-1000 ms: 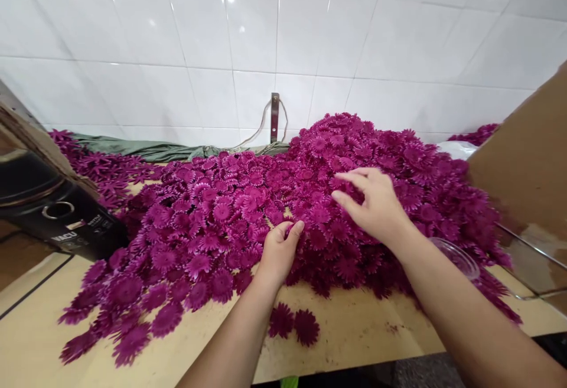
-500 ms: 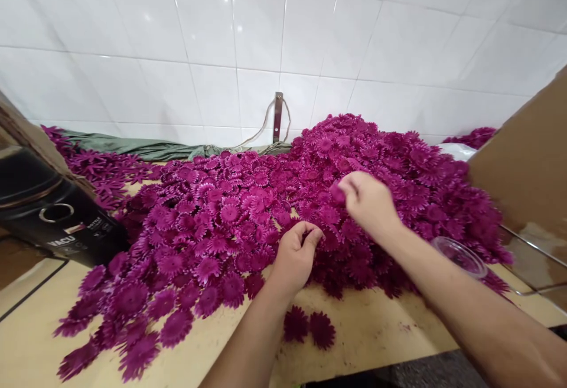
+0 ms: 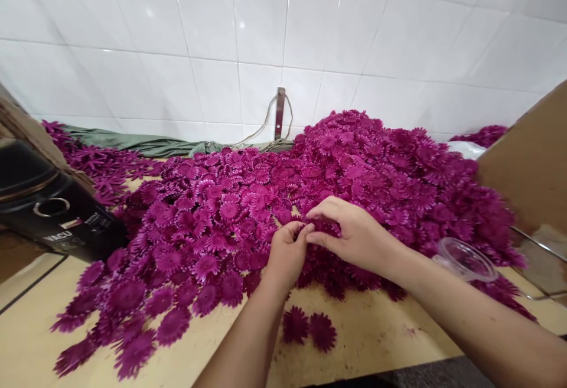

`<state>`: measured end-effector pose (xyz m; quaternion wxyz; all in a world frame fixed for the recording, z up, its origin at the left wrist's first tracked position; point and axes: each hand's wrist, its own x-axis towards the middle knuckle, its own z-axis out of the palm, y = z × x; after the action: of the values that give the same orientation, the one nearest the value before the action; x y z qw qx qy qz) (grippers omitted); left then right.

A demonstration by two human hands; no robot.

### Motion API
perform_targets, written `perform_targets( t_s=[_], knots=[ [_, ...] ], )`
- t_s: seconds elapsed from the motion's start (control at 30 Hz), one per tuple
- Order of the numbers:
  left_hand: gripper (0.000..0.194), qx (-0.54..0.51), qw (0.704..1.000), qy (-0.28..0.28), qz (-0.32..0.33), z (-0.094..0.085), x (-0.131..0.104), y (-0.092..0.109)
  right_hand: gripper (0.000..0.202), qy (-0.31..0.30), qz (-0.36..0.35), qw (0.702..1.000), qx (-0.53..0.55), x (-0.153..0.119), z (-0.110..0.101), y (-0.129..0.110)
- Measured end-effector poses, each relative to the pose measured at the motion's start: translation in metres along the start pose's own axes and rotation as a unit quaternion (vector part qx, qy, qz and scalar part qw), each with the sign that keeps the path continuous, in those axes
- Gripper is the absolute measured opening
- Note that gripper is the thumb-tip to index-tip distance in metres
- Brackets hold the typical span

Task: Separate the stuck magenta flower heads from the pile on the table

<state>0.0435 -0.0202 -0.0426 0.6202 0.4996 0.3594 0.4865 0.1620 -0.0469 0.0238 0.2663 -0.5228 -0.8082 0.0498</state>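
My left hand (image 3: 284, 254) is closed in a pinch, thumb against curled fingers, at the front of a large heap of magenta artificial flower heads (image 3: 230, 209). My right hand (image 3: 354, 231) reaches in from the right, its thumb and bent forefinger closing in around the left fingertips. What the fingers of both hands grip is too small and too hidden to make out. Just below them, two dark magenta flower heads (image 3: 322, 332) lie side by side on the pale tabletop (image 3: 367, 323).
At left, a black bottle (image 3: 66, 211) leans beside a cardboard edge (image 3: 39, 134). A clear plastic tub (image 3: 467, 260) sits among flowers at right, near a cardboard box (image 3: 527, 169). Green cloth (image 3: 133, 142) runs along the tiled wall (image 3: 212, 87), below a metal bracket (image 3: 280, 113) with cord.
My right hand has come down and left from the heap to meet my left hand. The magenta flower piece it pinched no longer shows. My left hand has barely moved.
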Motion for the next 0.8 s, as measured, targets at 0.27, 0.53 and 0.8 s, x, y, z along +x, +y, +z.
perform_targets(
  t_s=[0.27, 0.53, 0.8],
  knots=[
    [0.037, 0.003, 0.999, -0.034, -0.006, 0.002, -0.002, 0.003, 0.013, 0.006, 0.056, 0.997, 0.047, 0.003, 0.006, 0.013],
    [0.011, 0.022, 0.998, -0.054, 0.037, 0.007, -0.006, 0.006, 0.018, 0.136, 0.200, 0.970, -0.018, 0.021, -0.024, 0.035],
    [0.031, 0.062, 0.998, 0.009, 0.002, 0.005, -0.001, -0.002, 0.049, 0.169, 0.271, 0.927, -0.197, 0.017, -0.066, 0.062]
  ],
)
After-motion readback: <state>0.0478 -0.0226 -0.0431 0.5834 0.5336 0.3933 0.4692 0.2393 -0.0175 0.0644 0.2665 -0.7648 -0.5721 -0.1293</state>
